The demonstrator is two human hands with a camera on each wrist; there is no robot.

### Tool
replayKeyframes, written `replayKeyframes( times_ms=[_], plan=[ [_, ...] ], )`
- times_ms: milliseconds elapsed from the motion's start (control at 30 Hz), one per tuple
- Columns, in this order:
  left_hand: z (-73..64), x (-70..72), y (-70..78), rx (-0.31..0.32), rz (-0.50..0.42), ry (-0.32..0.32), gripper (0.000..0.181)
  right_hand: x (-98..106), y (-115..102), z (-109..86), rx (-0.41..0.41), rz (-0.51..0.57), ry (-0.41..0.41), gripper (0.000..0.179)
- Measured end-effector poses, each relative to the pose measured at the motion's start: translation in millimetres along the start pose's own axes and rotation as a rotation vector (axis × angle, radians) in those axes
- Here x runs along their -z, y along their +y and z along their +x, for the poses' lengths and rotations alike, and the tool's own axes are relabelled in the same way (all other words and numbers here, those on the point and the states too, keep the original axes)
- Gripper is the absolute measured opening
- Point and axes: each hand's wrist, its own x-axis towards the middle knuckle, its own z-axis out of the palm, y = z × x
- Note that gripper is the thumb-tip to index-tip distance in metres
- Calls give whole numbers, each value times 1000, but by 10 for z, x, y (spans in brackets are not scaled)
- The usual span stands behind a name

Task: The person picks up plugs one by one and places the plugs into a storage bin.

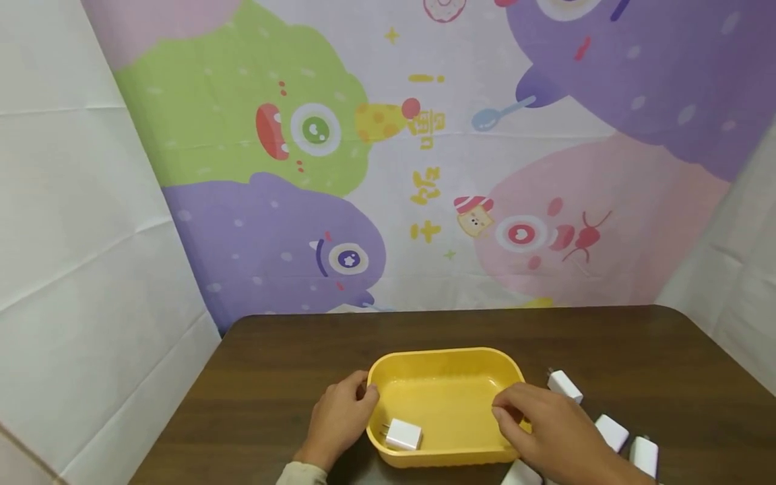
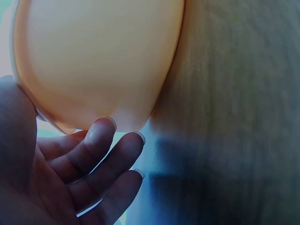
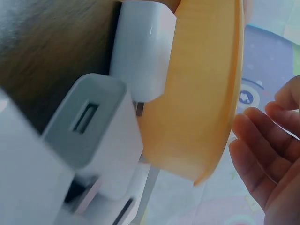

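A yellow plastic basket [image 1: 445, 355] stands on the table, with one white USB charger plug [image 1: 403, 434] lying in its left front corner. My left hand [image 1: 341, 414] grips the basket's left end, thumb at the rim and fingers against the outer wall; the left wrist view shows the left fingers [image 2: 108, 173] by that wall. Over the basket's right rim is my right hand [image 1: 554, 428], its fingers loosely bent. Nothing shows between the right fingers [image 3: 267, 140] in the right wrist view. Beside the basket, a charger plug [image 3: 145, 49] lies close to its wall.
Several more white charger plugs lie right of the basket, among them one at the back [image 1: 565, 386], one in the middle [image 1: 611, 432] and one farther right [image 1: 644, 456]. A cartoon-printed cloth [image 1: 424, 269] hangs behind the dark wooden table [image 1: 273, 350]; white cloth walls flank it.
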Motion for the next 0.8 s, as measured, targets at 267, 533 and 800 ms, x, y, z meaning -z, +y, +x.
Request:
replayKeyframes(
  times_ms=[267,533,800],
  plan=[
    [-3,37,1,-14,-11,-9,22,48,154,-160,30,-55,115,30],
    [16,13,-19,14,-10,-19,22,207,244,-290,-257,-92,-72,19],
    [12,14,-9,4,-9,-15,22,289,420,-442,-329,-170,-204,15]
  ],
)
